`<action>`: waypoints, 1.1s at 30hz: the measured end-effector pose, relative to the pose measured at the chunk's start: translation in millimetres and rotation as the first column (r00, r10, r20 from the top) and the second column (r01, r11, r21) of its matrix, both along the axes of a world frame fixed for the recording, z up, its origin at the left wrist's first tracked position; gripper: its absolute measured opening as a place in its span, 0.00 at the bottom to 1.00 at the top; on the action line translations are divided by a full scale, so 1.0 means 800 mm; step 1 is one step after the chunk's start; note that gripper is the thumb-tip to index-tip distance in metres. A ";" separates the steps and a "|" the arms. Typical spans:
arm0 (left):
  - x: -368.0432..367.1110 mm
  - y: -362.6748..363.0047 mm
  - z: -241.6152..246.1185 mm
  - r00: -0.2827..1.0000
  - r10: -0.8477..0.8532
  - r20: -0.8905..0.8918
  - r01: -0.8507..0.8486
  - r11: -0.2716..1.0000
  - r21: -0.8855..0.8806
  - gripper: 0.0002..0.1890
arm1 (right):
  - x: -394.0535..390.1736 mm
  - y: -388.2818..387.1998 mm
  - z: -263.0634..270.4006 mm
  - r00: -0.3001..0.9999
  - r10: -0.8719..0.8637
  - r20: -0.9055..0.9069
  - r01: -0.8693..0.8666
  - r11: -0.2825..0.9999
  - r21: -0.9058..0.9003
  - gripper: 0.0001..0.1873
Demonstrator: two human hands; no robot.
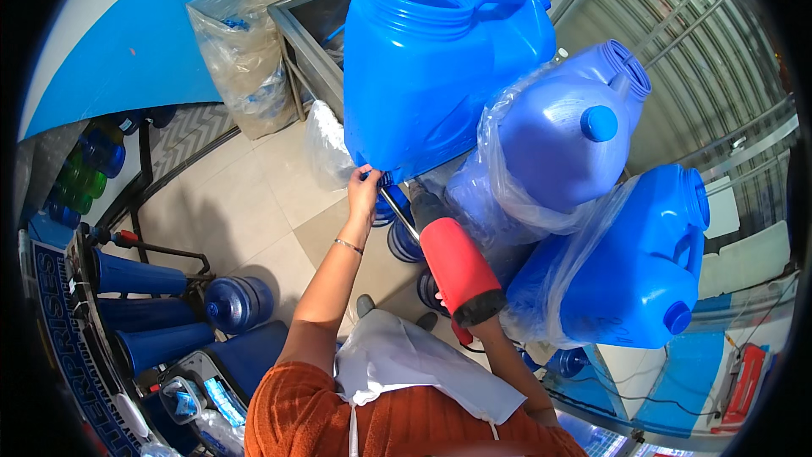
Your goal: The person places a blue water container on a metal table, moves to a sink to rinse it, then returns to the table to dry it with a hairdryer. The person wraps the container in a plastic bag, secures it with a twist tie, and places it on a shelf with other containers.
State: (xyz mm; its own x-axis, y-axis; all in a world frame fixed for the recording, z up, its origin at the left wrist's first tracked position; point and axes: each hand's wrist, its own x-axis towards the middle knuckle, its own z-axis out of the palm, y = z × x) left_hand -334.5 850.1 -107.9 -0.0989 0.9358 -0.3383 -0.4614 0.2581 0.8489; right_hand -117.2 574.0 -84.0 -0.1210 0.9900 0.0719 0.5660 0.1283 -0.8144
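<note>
A large blue plastic water container [412, 76] with a wide open neck stands in front of me. My left hand [365, 190] has its fingertips on the container's lower corner, around a small dark blue fitting that they partly hide. A red heat gun [457, 266] with a black rear end is in my right hand [486, 329], mostly hidden under the tool's body. Its dark nozzle [424, 200] points towards that same corner, a short way from my left fingers. Between the nozzle and my left hand runs a metal bar [399, 211].
Two more containers, one violet-blue [558, 139] and one blue [628, 266], stand at right, partly in clear plastic. Round blue bottles [406, 241] are below. A steel basin [311, 51] and a plastic sack [254, 70] are behind. Blue filter housings [152, 314] line the left.
</note>
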 end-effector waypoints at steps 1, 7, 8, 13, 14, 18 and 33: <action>-0.001 0.005 -0.003 0.999 -0.001 0.036 0.002 0.999 -0.033 0.12 | -0.003 0.002 0.002 0.999 0.009 -0.039 -0.010 1.000 -0.010 0.11; -0.004 0.028 -0.026 0.974 -0.092 0.208 0.094 0.996 -0.002 0.07 | -0.019 0.013 0.022 0.971 -0.052 -0.234 0.021 0.991 -0.133 0.14; -0.003 0.029 -0.028 0.978 -0.075 0.192 0.080 0.997 -0.018 0.06 | -0.020 0.015 0.025 0.985 -0.045 -0.165 0.018 0.987 -0.162 0.15; 0.004 0.028 -0.027 0.980 -0.006 0.199 0.023 0.996 -0.083 0.25 | -0.030 0.023 0.036 0.958 -0.064 -0.280 0.011 0.982 -0.186 0.17; 0.003 0.026 -0.024 0.975 -0.013 0.221 0.034 0.995 -0.092 0.26 | -0.033 0.024 0.039 0.962 -0.075 -0.263 0.028 0.984 -0.178 0.17; -0.001 0.006 -0.012 0.963 0.024 0.269 -0.006 0.998 -0.067 0.22 | -0.050 0.028 0.066 0.969 -0.078 -0.233 0.066 0.996 -0.059 0.18; -0.029 0.004 -0.063 0.720 0.129 0.682 -0.007 0.984 -0.179 0.18 | -0.139 0.075 0.129 0.992 0.128 -0.024 -0.125 0.987 0.101 0.34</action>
